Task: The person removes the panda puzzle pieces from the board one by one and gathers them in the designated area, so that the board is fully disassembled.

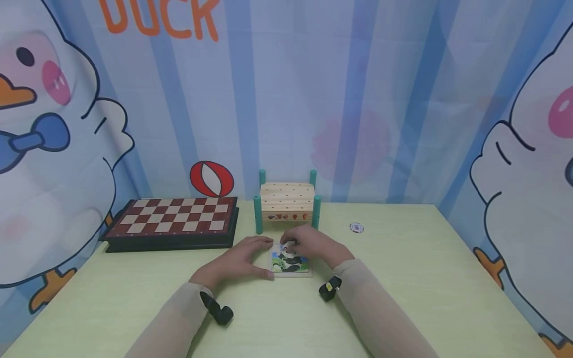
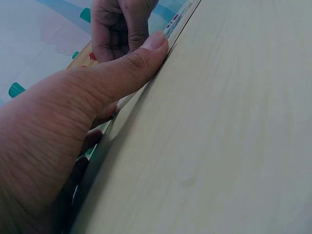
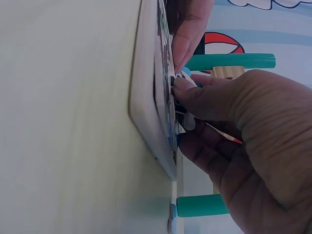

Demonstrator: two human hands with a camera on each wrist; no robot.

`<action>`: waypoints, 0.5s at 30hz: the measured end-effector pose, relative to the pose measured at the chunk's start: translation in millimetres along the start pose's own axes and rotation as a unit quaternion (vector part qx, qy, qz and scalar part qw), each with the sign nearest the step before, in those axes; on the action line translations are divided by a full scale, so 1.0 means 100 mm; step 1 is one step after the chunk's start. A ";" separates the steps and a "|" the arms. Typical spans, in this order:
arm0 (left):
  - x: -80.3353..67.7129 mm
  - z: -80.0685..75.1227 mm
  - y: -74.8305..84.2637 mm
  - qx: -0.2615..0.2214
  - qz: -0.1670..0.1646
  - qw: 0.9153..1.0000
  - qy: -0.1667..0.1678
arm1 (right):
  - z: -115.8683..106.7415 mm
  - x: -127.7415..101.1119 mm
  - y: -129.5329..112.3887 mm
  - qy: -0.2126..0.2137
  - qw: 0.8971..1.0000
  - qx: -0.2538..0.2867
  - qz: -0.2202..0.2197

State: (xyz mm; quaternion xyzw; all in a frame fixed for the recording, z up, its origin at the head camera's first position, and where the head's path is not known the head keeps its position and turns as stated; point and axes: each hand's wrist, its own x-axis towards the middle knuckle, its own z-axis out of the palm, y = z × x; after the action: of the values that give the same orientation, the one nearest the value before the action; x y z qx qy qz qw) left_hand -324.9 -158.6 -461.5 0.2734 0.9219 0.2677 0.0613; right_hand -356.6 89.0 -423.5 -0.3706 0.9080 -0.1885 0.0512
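Note:
A small jigsaw puzzle (image 1: 286, 267) with a panda picture lies on the table in a pale wooden tray (image 1: 293, 275). My left hand (image 1: 237, 258) rests along the tray's left side, thumb at the near corner and fingers toward the far corner. In the left wrist view its thumb (image 2: 131, 68) lies straight along the edge. Over the far part of the picture, my right hand (image 1: 313, 243) pinches a black-and-white puzzle piece (image 3: 189, 121) between thumb and fingers. The right wrist view shows that piece tilted up against the picture's surface, partly hidden by the fingertips.
Behind the puzzle stands a toy wooden bench (image 1: 288, 194) with green posts. A chessboard case (image 1: 174, 219) lies at the back left. To the right is a round poker chip (image 1: 356, 227). A printed curtain (image 1: 291, 99) hangs behind the table (image 1: 403, 278).

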 end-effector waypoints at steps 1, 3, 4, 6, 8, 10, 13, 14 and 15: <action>0.00 0.00 0.00 0.000 -0.001 1.000 0.000 | 0.00 0.00 0.00 0.000 1.000 -0.001 0.001; 0.00 0.00 0.00 0.001 -0.001 1.000 0.000 | 0.00 0.00 0.00 0.002 1.000 -0.003 0.004; 0.00 0.00 0.00 0.001 -0.001 1.000 0.000 | 0.00 0.01 0.00 0.003 1.000 -0.005 0.006; 0.00 0.00 0.00 0.000 -0.001 1.000 0.000 | 0.00 0.01 0.00 0.005 1.000 -0.008 0.010; 0.00 0.00 0.00 -0.001 -0.001 1.000 0.000 | 0.00 0.01 0.00 0.004 1.000 -0.010 0.013; 0.00 0.00 0.00 -0.002 -0.001 1.000 0.000 | -0.01 0.01 -0.01 0.004 1.000 -0.010 0.014; 0.00 0.00 0.01 -0.002 -0.002 1.000 0.000 | -0.01 -0.01 -0.01 0.006 1.000 -0.004 0.012; 0.00 0.00 0.01 -0.001 -0.002 1.000 -0.001 | -0.02 -0.01 -0.01 0.007 1.000 -0.001 0.011; 0.00 0.00 0.01 -0.001 -0.002 1.000 -0.001 | -0.02 -0.02 -0.02 0.008 1.000 0.002 0.009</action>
State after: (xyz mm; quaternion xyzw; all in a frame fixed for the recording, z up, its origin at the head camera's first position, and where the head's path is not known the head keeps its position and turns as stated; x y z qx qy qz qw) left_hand -324.6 -158.0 -460.9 0.2718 0.9220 0.2687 0.0627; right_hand -354.6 89.7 -421.4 -0.3607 0.9114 -0.1928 0.0462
